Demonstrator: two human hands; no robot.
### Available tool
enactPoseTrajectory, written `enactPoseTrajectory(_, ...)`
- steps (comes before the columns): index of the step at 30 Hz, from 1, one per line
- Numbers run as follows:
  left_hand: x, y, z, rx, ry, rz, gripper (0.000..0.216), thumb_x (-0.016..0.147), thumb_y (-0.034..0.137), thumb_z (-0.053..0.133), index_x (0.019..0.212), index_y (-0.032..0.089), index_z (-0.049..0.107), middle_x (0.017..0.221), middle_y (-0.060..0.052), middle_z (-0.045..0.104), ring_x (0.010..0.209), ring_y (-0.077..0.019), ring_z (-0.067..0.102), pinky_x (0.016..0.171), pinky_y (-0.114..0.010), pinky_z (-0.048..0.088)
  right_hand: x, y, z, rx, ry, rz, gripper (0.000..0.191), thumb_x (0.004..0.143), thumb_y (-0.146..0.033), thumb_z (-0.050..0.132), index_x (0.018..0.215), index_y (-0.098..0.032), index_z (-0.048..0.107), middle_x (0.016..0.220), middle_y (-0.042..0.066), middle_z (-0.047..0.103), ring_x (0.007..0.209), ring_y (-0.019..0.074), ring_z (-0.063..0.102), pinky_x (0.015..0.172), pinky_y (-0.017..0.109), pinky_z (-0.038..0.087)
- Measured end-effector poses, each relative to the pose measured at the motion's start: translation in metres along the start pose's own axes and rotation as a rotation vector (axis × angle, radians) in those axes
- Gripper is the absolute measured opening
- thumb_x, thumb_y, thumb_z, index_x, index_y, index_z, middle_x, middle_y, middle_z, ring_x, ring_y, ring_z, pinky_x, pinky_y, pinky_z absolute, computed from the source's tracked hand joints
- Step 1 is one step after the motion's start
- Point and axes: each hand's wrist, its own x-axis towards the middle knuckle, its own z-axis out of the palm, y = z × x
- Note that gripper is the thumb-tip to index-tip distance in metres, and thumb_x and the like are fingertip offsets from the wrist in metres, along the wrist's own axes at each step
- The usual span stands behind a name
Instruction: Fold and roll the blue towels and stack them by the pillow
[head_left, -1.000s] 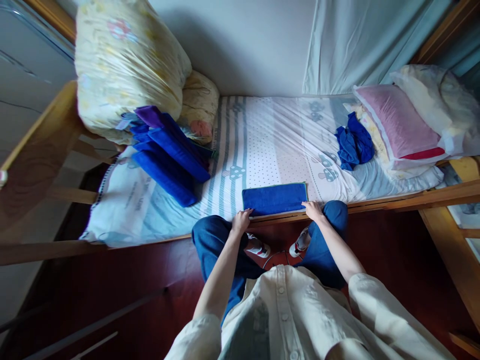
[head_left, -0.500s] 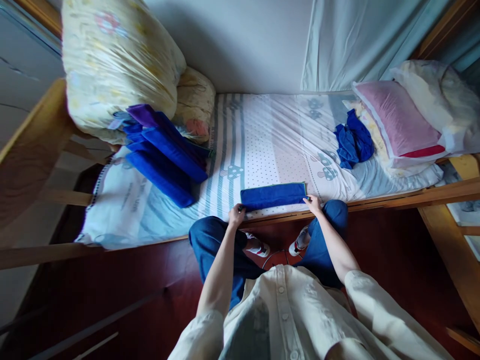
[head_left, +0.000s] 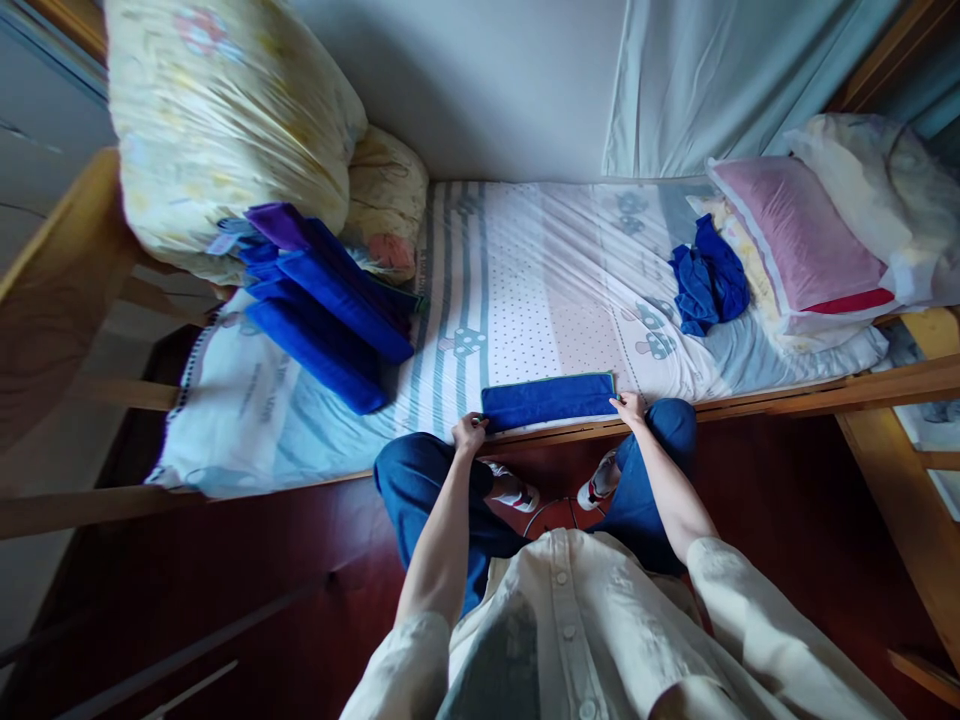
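A blue towel (head_left: 549, 400) folded into a narrow strip lies on the patterned bed sheet (head_left: 540, 290) at the near edge of the bed. My left hand (head_left: 469, 434) pinches its left end, fingers curled. My right hand (head_left: 628, 407) grips its right end. A stack of folded blue towels (head_left: 324, 300) leans against a bagged quilt on the left. A crumpled blue cloth (head_left: 706, 276) lies at the right near the pillows.
A large yellow quilt in a plastic bag (head_left: 225, 120) fills the bed's left end. A pink pillow (head_left: 799, 240) and a white bag (head_left: 885, 190) sit at the right end. The wooden bed rail (head_left: 787, 400) runs along the front. My knees and shoes are below it.
The towel went from a wider rectangle to a narrow strip, folded lengthwise. Both hands shifted slightly with its ends and stayed at the near edge.
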Motion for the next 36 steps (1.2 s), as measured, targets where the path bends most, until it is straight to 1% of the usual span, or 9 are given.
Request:
enactPoseTrajectory(4, 0.002, 0.000, 0.000, -0.003, 0.010, -0.023, 0.024, 0.085, 0.026, 0.064, 0.103, 0.015, 0.075, 0.084, -0.008, 0.077, 0.082, -0.0217, 0.072, 0.082, -0.029, 0.053, -0.001, -0.002, -0.002, 0.001, 0.003, 0.020, 0.046, 0.076, -0.055, 0.064, 0.051, -0.023, 0.041, 0.049, -0.001, 0.049, 0.058, 0.0150, 0.048, 0.056, 0.025, 0.036)
enactPoseTrajectory(10, 0.002, 0.001, 0.001, 0.008, 0.007, -0.039, 0.025, 0.085, 0.024, 0.064, 0.106, 0.015, 0.075, 0.080, -0.007, 0.077, 0.083, -0.0224, 0.073, 0.083, -0.030, 0.053, -0.003, -0.003, -0.003, -0.039, 0.004, 0.044, 0.050, 0.076, -0.054, 0.064, 0.048, -0.024, 0.035, 0.045, -0.003, 0.040, 0.057, 0.0141, 0.044, 0.055, 0.025, 0.032)
enactPoseTrajectory(15, -0.001, 0.003, 0.001, 0.014, 0.011, -0.035, 0.024, 0.085, 0.023, 0.065, 0.104, 0.014, 0.076, 0.086, -0.010, 0.078, 0.083, -0.0226, 0.073, 0.083, -0.029, 0.054, -0.005, -0.006, -0.003, -0.046, 0.000, 0.055, 0.054, 0.078, -0.054, 0.065, 0.046, -0.024, 0.032, 0.045, -0.004, 0.038, 0.055, 0.0128, 0.042, 0.055, 0.025, 0.032)
enactPoseTrajectory(22, -0.003, 0.003, 0.001, 0.015, 0.027, -0.018, 0.023, 0.085, 0.023, 0.065, 0.103, 0.016, 0.076, 0.090, -0.010, 0.078, 0.089, -0.0235, 0.073, 0.086, -0.031, 0.054, -0.006, -0.007, -0.005, -0.041, -0.002, 0.051, 0.042, 0.076, -0.044, 0.067, 0.049, -0.022, 0.045, 0.049, -0.001, 0.052, 0.057, 0.0152, 0.052, 0.056, 0.025, 0.037)
enactPoseTrajectory(27, -0.005, 0.003, 0.001, 0.018, 0.032, -0.006, 0.021, 0.085, 0.023, 0.064, 0.101, 0.017, 0.076, 0.087, -0.008, 0.078, 0.086, -0.0227, 0.073, 0.084, -0.030, 0.054, -0.005, -0.004, -0.003, -0.018, 0.001, 0.056, 0.036, 0.076, -0.045, 0.069, 0.053, -0.020, 0.055, 0.055, 0.002, 0.063, 0.061, 0.0178, 0.059, 0.058, 0.025, 0.042)
enactPoseTrajectory(30, -0.005, 0.004, 0.002, 0.020, 0.028, 0.003, 0.021, 0.087, 0.024, 0.063, 0.102, 0.016, 0.075, 0.088, -0.008, 0.078, 0.086, -0.0224, 0.073, 0.085, -0.031, 0.054, -0.004, -0.002, -0.001, -0.045, -0.007, 0.039, 0.030, 0.077, -0.042, 0.072, 0.061, -0.018, 0.064, 0.062, 0.004, 0.069, 0.065, 0.0193, 0.065, 0.061, 0.025, 0.046)
enactPoseTrajectory(33, -0.006, 0.004, 0.001, 0.047, 0.029, 0.065, 0.024, 0.089, 0.023, 0.060, 0.107, 0.015, 0.073, 0.093, -0.010, 0.077, 0.089, -0.0224, 0.073, 0.087, -0.032, 0.055, -0.005, -0.002, -0.001, -0.130, 0.004, 0.020, 0.014, 0.082, -0.031, 0.071, 0.081, -0.017, 0.073, 0.080, 0.006, 0.077, 0.076, 0.0217, 0.071, 0.072, 0.029, 0.053)
enactPoseTrajectory(34, -0.007, 0.003, 0.001, 0.066, 0.035, 0.101, 0.026, 0.089, 0.022, 0.059, 0.110, 0.015, 0.073, 0.097, -0.011, 0.077, 0.091, -0.0228, 0.072, 0.088, -0.033, 0.055, -0.006, -0.003, -0.001, -0.169, 0.017, -0.010, 0.012, 0.083, -0.026, 0.070, 0.090, -0.017, 0.074, 0.088, 0.008, 0.078, 0.082, 0.0226, 0.072, 0.077, 0.030, 0.054)
enactPoseTrajectory(36, -0.008, 0.002, 0.000, 0.117, 0.060, 0.201, 0.031, 0.089, 0.020, 0.058, 0.117, 0.015, 0.071, 0.110, -0.014, 0.075, 0.103, -0.0250, 0.071, 0.095, -0.036, 0.054, -0.010, -0.004, -0.001, -0.249, 0.045, -0.128, 0.020, 0.088, -0.019, 0.065, 0.105, -0.017, 0.074, 0.104, 0.012, 0.078, 0.098, 0.0243, 0.072, 0.090, 0.034, 0.054)
